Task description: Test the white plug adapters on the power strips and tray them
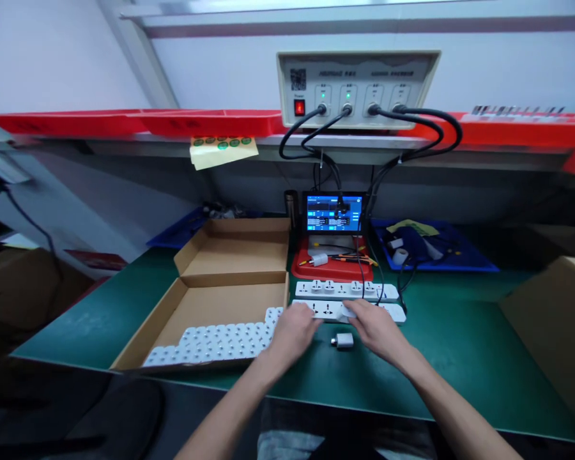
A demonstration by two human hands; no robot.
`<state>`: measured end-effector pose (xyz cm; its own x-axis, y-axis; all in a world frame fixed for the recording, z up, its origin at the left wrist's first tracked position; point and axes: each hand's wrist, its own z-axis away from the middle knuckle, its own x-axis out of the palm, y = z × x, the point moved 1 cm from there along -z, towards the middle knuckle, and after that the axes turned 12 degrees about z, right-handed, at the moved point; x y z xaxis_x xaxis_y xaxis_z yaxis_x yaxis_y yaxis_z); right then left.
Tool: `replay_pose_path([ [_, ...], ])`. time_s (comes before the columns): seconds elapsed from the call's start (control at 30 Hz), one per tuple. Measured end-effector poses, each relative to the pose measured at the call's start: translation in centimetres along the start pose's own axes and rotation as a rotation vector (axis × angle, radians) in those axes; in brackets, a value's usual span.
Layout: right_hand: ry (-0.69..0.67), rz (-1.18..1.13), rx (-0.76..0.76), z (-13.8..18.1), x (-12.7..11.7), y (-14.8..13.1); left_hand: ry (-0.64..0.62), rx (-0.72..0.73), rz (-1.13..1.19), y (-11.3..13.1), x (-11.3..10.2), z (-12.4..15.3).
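Green workbench [460, 370], white power strip [326, 311] runs L-R; left hand [292, 335] + right hand [376, 331] spread on top, no pinch.

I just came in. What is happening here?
Someone is working at a green bench with bare hands. The left hand and the right hand rest on a white power strip, with a second strip just behind it. A small metal plug lies near the hands, and a cardboard box of white parts stands to the left.
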<state>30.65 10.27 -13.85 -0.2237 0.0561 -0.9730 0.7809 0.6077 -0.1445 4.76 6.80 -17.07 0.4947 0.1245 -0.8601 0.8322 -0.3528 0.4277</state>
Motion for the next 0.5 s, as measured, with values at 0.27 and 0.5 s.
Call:
replay_pose_path([
  [0.27, -0.192, 0.196, -0.018, -5.8, 1.5, -2.7, -0.180, 0.330, -0.085, 7.4, 8.7, 1.4],
  [0.5, -0.220, 0.247, -0.040, -6.4, 2.3, -2.7, -0.197, 0.135, 0.219, 3.4, 1.8, 2.0],
])
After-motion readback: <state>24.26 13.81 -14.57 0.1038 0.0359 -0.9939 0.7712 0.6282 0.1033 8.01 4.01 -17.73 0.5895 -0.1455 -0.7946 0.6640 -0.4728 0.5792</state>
